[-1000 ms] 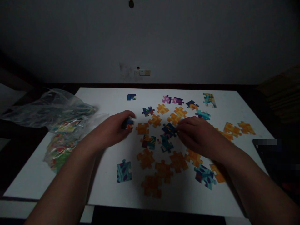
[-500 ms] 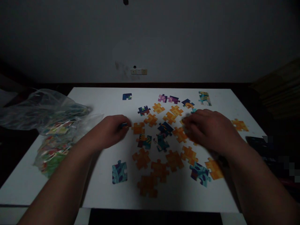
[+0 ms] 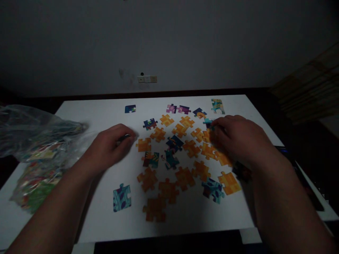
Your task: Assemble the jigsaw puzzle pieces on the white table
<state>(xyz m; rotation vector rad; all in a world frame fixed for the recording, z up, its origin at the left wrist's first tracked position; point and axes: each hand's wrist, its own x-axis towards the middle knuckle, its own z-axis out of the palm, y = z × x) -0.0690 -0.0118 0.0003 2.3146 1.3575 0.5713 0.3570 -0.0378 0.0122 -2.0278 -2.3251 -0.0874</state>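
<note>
A dim grey wall (image 3: 185, 46) filled the upper half of the view, its surface hard to make out in the gloom. Below it stood a white worktop (image 3: 95, 218), its near left corner cut off by the frame. The person's forearms reached in from the two lower corners, cropped there. On the left, a clear plastic bag (image 3: 45, 125) ran off the edge; its colourful contents were too blurred to identify, and the left forearm partly covered it. A dark flat object (image 3: 307, 183) lay at the right, partly behind the right forearm.

The right hand (image 3: 238, 135) bent over the worktop with its fingers curled down and bunched close to the thumb; whether it gripped anything could not be told. The left hand (image 3: 109, 146) was turned inward, thumb and forefinger narrowly apart at the tips, with any held item hidden from sight.

Orange puzzle pieces (image 3: 144, 145) were scattered between the hands, the nearest just beside the left fingertips and others partly hidden under the right hand. A teal piece (image 3: 208, 122) lay right by the right fingertips, and a dark piece (image 3: 242, 171) showed below the right wrist.
</note>
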